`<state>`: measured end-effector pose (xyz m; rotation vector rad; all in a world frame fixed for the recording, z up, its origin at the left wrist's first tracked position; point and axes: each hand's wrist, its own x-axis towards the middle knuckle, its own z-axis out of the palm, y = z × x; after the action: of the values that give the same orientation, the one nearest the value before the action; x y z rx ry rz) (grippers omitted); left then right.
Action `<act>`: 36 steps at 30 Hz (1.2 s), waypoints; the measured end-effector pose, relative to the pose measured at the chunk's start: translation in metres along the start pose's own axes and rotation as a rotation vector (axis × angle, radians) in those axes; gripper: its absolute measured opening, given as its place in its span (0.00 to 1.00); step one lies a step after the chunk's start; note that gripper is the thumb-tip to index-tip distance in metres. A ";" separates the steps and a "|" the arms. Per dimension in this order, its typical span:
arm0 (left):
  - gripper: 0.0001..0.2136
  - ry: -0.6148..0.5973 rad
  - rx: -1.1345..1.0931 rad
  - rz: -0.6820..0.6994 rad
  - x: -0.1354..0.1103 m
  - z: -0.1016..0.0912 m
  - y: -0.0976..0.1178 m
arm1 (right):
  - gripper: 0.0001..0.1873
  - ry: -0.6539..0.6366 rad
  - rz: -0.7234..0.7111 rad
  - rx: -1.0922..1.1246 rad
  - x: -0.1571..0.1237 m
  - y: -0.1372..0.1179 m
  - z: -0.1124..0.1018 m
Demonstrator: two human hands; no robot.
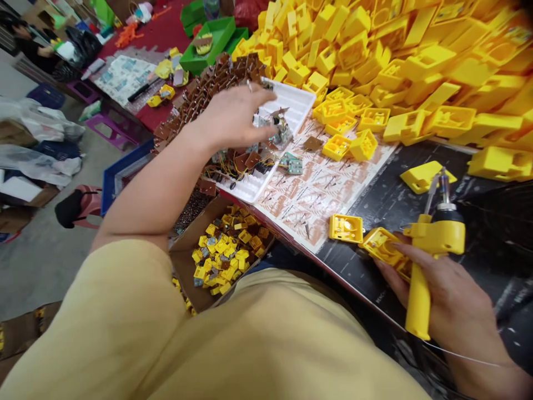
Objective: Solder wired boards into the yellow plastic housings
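Several wired brown circuit boards (252,160) lie below my spread left grip (241,115), in a white ribbed plastic tray (303,103) by the near edge of the table (347,261); whether I touch them, I cannot tell. Farther right along that edge, my right grip (452,291) pinches an open yellow plastic box (382,245) and holds a yellow pistol-shaped tool (437,238).

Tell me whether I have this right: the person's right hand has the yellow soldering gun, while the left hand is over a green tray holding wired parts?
Not quite: the head view shows that the tray under the left hand is white, not green. It does hold wired parts, and the right hand does have the yellow soldering gun.
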<state>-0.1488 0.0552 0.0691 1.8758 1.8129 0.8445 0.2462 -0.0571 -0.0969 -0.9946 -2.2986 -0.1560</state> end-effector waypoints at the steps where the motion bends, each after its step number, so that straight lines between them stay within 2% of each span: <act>1: 0.12 -0.053 0.064 0.011 -0.011 -0.002 -0.005 | 0.18 -0.003 0.008 0.008 -0.001 0.000 0.000; 3: 0.23 -0.136 0.215 0.012 -0.026 -0.001 -0.023 | 0.19 -0.007 0.016 0.011 -0.003 0.001 0.001; 5: 0.27 -0.148 0.296 0.026 -0.029 0.003 -0.046 | 0.19 0.000 0.026 0.004 -0.004 0.002 0.002; 7: 0.26 -0.177 0.362 0.062 -0.021 0.007 -0.067 | 0.18 0.005 0.014 0.004 -0.003 0.002 0.004; 9: 0.24 -0.243 0.423 0.088 -0.008 0.011 -0.078 | 0.17 0.015 0.005 0.004 -0.003 0.002 0.005; 12: 0.22 -0.297 0.379 0.054 0.001 0.014 -0.075 | 0.17 0.024 0.013 -0.001 -0.002 0.001 0.005; 15: 0.22 -0.221 0.231 -0.037 -0.010 0.015 -0.064 | 0.17 0.021 0.009 -0.004 -0.002 0.000 0.005; 17: 0.22 -0.168 0.207 -0.055 -0.024 0.013 -0.061 | 0.18 0.020 0.002 -0.009 -0.001 0.000 0.004; 22: 0.18 -0.175 0.432 0.165 -0.049 0.006 -0.071 | 0.17 0.030 -0.012 -0.034 0.003 0.000 0.003; 28: 0.17 -0.184 0.945 0.398 -0.053 0.004 -0.074 | 0.17 0.025 -0.010 -0.041 0.002 -0.001 0.004; 31: 0.18 -0.213 1.066 0.514 -0.053 0.002 -0.077 | 0.17 0.038 -0.008 -0.048 0.001 -0.002 0.006; 33: 0.18 -0.149 1.063 0.573 -0.052 -0.002 -0.082 | 0.18 0.035 -0.007 -0.050 0.001 -0.002 0.006; 36: 0.18 0.041 0.984 0.613 -0.047 -0.012 -0.089 | 0.17 0.032 0.000 -0.051 0.000 -0.002 0.006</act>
<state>-0.2221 0.0143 0.0125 3.1332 1.8469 0.0809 0.2425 -0.0564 -0.1012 -1.0101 -2.2758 -0.2308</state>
